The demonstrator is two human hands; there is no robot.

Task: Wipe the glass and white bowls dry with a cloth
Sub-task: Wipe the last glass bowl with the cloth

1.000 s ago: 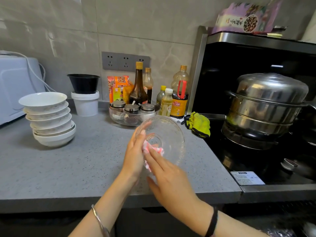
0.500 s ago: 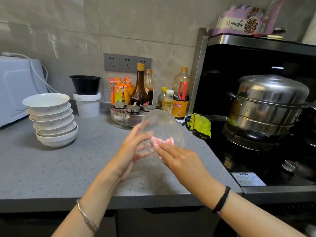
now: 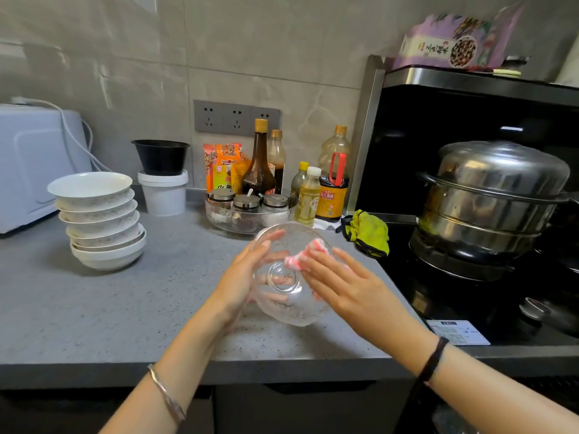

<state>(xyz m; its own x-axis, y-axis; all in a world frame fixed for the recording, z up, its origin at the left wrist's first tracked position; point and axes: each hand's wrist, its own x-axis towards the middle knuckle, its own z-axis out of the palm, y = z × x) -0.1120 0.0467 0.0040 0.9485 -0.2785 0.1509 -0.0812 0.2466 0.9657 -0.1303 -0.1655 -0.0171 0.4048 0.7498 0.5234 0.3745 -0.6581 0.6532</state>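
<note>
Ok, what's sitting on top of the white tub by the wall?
A black bowl stands upright on the lidded white tub. The lid covers whatever the tub holds, and the bowl's inside is too dark to make out.

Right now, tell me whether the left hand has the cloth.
No, the right hand presses the pink cloth on the glass bowl; the left hand holds it.
</note>
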